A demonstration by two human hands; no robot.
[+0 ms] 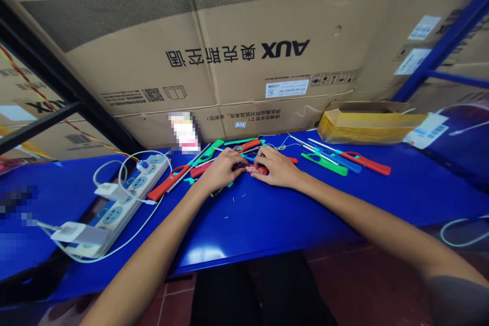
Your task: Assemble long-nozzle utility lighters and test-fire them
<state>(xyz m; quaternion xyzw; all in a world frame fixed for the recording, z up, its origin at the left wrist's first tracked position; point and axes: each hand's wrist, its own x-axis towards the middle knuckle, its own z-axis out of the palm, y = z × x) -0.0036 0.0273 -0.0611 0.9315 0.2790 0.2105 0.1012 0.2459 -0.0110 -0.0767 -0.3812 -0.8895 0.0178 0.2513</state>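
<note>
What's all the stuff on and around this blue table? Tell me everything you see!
Table: one, blue, centre
Red piece: one, red, between the hands
Lighter-like sticks: three, red, blue, green, at right
Overlapping pile: uncountable, mostly red and green, behind and left of the hands
White bits: three, nearer the person
Power strip: one, white, left
Chargers: two, white, on the strip
Blurred lit thing: one, maybe a phone, back
Big carton: one, brown, behind
Open box: one, yellow, back right
Left grip: one, bare, at the red piece
Right grip: one, bare, on the red piece
</note>
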